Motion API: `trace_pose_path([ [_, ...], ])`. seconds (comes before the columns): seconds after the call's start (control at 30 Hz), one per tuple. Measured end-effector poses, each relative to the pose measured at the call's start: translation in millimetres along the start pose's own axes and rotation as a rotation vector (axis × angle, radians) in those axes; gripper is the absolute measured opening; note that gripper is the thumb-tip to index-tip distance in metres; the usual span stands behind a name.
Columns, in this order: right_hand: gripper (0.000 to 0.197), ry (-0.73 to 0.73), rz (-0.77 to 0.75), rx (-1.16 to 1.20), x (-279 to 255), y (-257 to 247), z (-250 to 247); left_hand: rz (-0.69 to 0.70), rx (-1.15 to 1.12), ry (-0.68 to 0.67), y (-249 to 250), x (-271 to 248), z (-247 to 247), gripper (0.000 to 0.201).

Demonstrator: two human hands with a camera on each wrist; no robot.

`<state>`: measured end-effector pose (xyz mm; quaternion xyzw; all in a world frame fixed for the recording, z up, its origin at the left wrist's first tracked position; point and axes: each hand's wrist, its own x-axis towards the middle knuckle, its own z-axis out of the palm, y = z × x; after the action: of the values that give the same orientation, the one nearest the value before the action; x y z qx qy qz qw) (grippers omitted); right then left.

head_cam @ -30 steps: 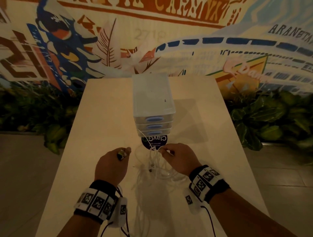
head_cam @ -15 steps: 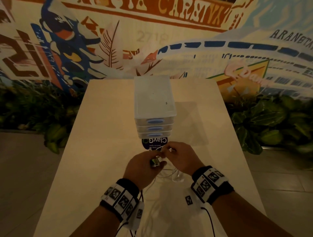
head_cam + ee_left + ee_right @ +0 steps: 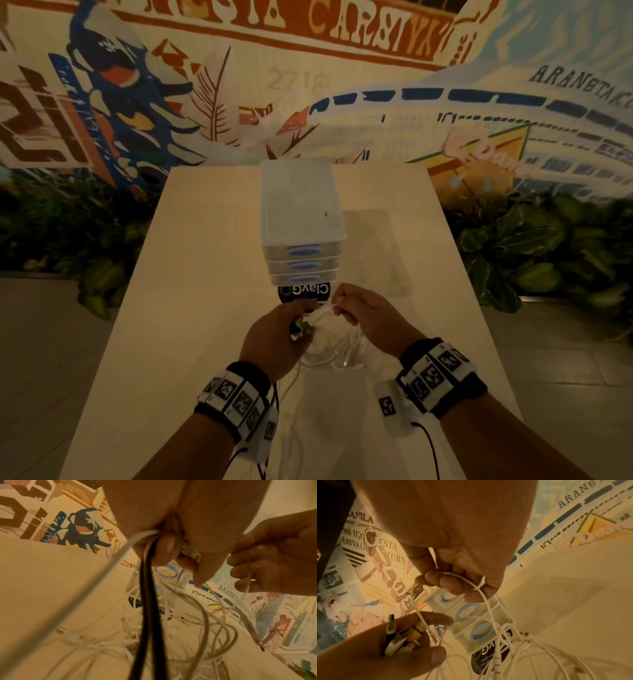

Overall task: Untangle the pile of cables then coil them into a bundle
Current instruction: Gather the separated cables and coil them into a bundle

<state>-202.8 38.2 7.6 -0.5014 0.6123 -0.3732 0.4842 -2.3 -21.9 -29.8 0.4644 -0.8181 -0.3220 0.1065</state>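
Near the front edge of the pale surface (image 3: pixel 191 308), both hands meet just above a tangle of white cables (image 3: pixel 337 349). Left hand (image 3: pixel 274 337) is curled around a cluster of cable ends: several connector plugs (image 3: pixel 402 638), one with a green-edged tip, stick out of the fist in the right wrist view. A black cable (image 3: pixel 147 601) and white strands hang down from the same grip in the left wrist view. Right hand (image 3: pixel 368 317) pinches a thin white cable (image 3: pixel 481 595) between thumb and curled fingers; that strand runs taut across to the left hand. Rest of the cables lie loose and looped on the surface under and just behind the hands, with a knot (image 3: pixel 526 639) visible where several white strands cross.

Just beyond the hands stands a clear three-drawer plastic organiser (image 3: pixel 301 219) with blue oval handles. A dark round sticker (image 3: pixel 303 293), printed "ClayG", lies at its base. Painted mural (image 3: pixel 342 85) fills the wall behind; leafy plants (image 3: pixel 513 246) sit along both sides of the surface.
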Motion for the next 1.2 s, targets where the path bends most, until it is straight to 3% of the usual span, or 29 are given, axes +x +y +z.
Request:
trace_pose_path([
  [0.07,0.028,-0.016,-0.017,0.004,0,-3,1,0.069,-0.002,0.005,5,-2,3,0.028],
  [0.17,0.030,-0.006,-0.048,0.034,1,-4,3,0.056,-0.040,0.072,8,-1,1,0.024],
  [0.27,0.032,0.139,-0.037,0.020,3,9,0,0.029,-0.080,0.103,8,-1,-8,0.024],
  [0.37,0.021,0.245,-0.074,-0.121,2,21,-5,0.036,-0.166,0.089,12,-3,-17,0.027],
  [0.4,0.018,0.280,-0.120,-0.180,0,22,-6,0.029,-0.180,0.078,13,-3,-20,0.029],
  [0.5,0.044,0.398,-0.351,-0.405,-6,5,-8,-0.001,-0.178,0.080,16,-2,-22,0.025],
  [0.6,0.034,0.253,-0.514,-0.630,0,-17,-1,0.032,-0.179,0.061,19,-3,-19,0.019],
  [0.63,0.026,0.167,-0.511,-0.686,4,-18,4,0.050,-0.206,0.054,21,-3,-18,0.016],
  [0.7,0.031,0.056,-0.415,-0.730,11,-14,12,0.017,-0.275,0.044,21,-2,-16,0.005],
  [0.73,0.035,0.049,-0.365,-0.721,13,-8,16,-0.010,-0.281,0.041,21,-2,-16,0.013],
  [0.8,0.035,0.097,-0.338,-0.700,13,-3,19,-0.040,-0.293,0.020,21,-2,-15,0.019],
  [0.87,0.035,0.154,-0.336,-0.698,12,-5,18,-0.041,-0.294,-0.028,21,-4,-14,0.007],
  [0.97,0.037,0.253,-0.344,-0.682,11,-18,8,-0.068,-0.235,-0.072,20,-6,-11,0.017],
  [1.1,0.042,0.441,-0.306,-0.545,9,-25,-16,-0.137,-0.213,0.006,18,-6,-10,0.019],
  [1.2,0.046,0.495,-0.251,-0.429,2,-17,-27,-0.139,-0.091,-0.016,14,-4,-9,0.017],
])
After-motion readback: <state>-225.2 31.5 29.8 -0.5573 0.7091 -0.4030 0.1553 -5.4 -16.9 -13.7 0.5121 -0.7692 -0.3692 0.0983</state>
